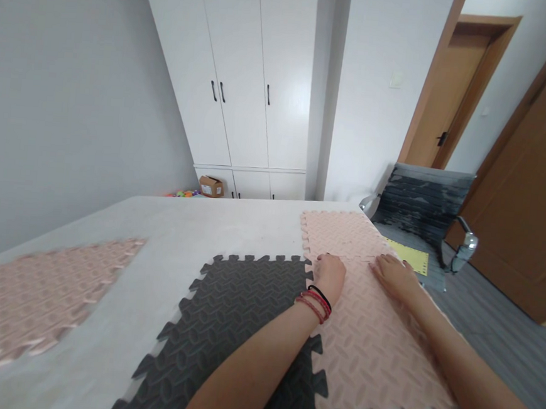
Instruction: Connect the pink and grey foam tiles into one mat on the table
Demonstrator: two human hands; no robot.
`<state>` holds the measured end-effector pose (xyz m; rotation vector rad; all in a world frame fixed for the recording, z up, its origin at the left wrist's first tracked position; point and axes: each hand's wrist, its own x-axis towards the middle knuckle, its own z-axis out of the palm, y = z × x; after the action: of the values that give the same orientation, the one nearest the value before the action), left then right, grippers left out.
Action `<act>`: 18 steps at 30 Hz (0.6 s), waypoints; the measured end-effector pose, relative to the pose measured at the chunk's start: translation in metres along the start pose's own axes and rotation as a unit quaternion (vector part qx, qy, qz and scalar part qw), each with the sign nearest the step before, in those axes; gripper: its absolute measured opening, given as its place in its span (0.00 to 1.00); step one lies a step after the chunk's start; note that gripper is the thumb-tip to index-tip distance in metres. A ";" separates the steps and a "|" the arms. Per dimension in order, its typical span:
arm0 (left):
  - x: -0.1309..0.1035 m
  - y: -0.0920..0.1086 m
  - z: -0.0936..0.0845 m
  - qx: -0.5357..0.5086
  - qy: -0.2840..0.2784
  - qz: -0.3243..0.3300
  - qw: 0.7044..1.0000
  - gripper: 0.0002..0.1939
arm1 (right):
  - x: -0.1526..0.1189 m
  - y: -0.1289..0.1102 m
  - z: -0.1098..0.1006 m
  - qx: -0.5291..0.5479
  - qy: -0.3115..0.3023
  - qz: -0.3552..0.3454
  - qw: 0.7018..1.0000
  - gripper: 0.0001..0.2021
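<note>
My left hand (pixel 331 275), with red and black bands on its wrist, is curled into a fist. It presses on the near pink foam mat (pixel 374 357), by the corner where this tile meets the far pink foam mat (pixel 341 229) and the dark grey foam mat (pixel 246 309). Stretched fingers of my right hand (pixel 394 276) lie on the pink foam at the right end of the seam between the two pink tiles. The dark tile's toothed edge meets the near pink one beneath my left forearm, which hides part of it.
A separate pink foam mat (pixel 43 293) lies at the left of the white table (pixel 172 222). Beyond the right edge stand a black chair (pixel 422 200) and a yellow sheet (pixel 408 256). A cardboard box (pixel 211 186) sits by the white wardrobe (pixel 246 70).
</note>
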<state>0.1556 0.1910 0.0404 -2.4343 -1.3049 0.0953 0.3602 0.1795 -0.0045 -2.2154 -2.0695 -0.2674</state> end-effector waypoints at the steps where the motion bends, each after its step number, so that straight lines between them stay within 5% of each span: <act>1: 0.000 0.000 -0.001 0.001 -0.002 -0.001 1.000 0.15 | 0.000 -0.001 -0.001 0.007 -0.003 0.001 1.000 0.25; 12: 0.005 0.003 0.000 -0.023 -0.029 0.013 0.999 0.15 | 0.001 0.025 -0.002 0.085 0.005 0.087 0.993 0.25; 18: 0.006 0.001 0.001 -0.032 -0.033 0.011 0.999 0.15 | 0.007 0.042 0.006 0.077 -0.089 0.085 0.989 0.22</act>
<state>0.1598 0.1950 0.0400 -2.5206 -1.3276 0.1418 0.4025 0.1847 -0.0066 -2.3764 -1.8892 0.1054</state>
